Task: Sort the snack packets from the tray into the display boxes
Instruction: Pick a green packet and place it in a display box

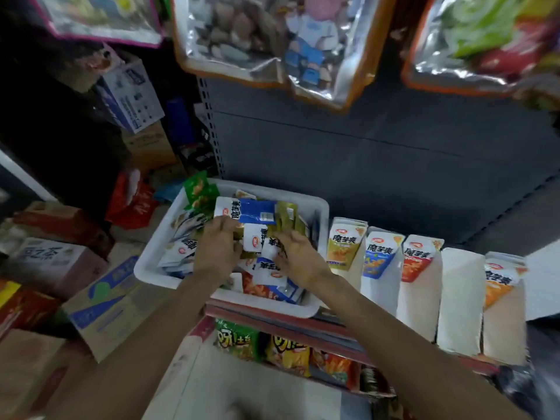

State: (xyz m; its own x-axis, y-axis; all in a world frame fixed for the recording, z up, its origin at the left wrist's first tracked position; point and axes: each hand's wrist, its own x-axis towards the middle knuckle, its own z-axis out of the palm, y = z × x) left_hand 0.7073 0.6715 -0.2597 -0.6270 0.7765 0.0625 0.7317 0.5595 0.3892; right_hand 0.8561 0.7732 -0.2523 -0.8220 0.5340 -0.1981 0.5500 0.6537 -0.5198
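A white tray (157, 253) on the shelf holds a heap of snack packets in white, blue, green, olive and orange. My left hand (216, 250) is inside it, its fingers gripping a blue-and-white packet (245, 212) that stands up above the heap. My right hand (298, 257) lies beside it with its fingers curled on a white packet (269, 253) in the pile. To the tray's right stands a row of white display boxes: one with yellow packets (345, 248), one with blue (380, 256), one with red (419, 257), a box showing no packets (460, 298), one with orange (501, 283).
A grey shelf back panel (363, 153) rises behind the tray. Large clear bags of goods (272, 40) hang overhead. Cardboard cartons (100, 304) are stacked on the floor at left. Chip bags (257, 344) fill the shelf below.
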